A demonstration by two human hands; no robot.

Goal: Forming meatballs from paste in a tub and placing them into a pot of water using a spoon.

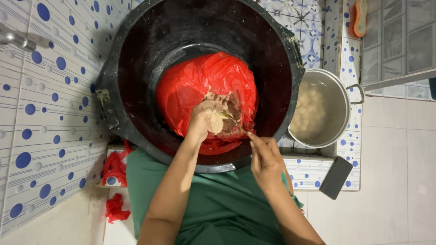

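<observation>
- Far to my left, a tiled wall [41,136] with blue dots runs up the side, and red scraps [114,181] lie at its foot, one by the tub's edge and one lower on the floor.
- Next comes the black tub [136,59], big and round, resting over my lap (my green cloth [227,204] shows just below its rim).
- Inside the tub sits a red bag [200,81], crumpled and torn open on top, with pale brown paste [229,106] showing in the opening.
- My left hand [203,120] is down in that opening, fingers curled around a lump of the paste, which bulges out of my fist on the side facing the spoon.
- My right hand [265,156] hovers over the tub's near rim, thumb and fingers pinched on the handle of a spoon [231,119]; its bowl touches the lump at my left fist.
- Right of the tub, a steel pot [338,90] stands on the tiled ledge [313,174], holding cloudy water with pale balls [309,109] in it.
- A dark phone [336,177] lies tilted at the ledge's corner, near my right forearm.
- Up in the far right corner, an orange brush [361,17] rests on the ledge top, well apart from both hands.
</observation>
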